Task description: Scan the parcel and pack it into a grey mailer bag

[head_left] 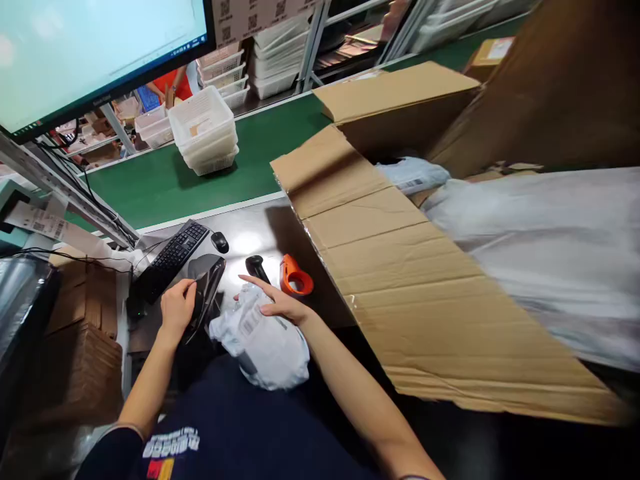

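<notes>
My left hand is closed, its fingers pinching the edge of a black plastic bag in front of me. My right hand rests over a white plastic-wrapped package close to my body, thumb and fingers around its top. A label with a barcode shows on the package beside my thumb. Just beyond the right hand lie a black barcode scanner and an orange tape dispenser, neither touched.
A large open cardboard box with white bagged parcels fills the right. Keyboard and mouse lie ahead on the metal table. Behind is a green conveyor with stacked white baskets; a monitor hangs upper left.
</notes>
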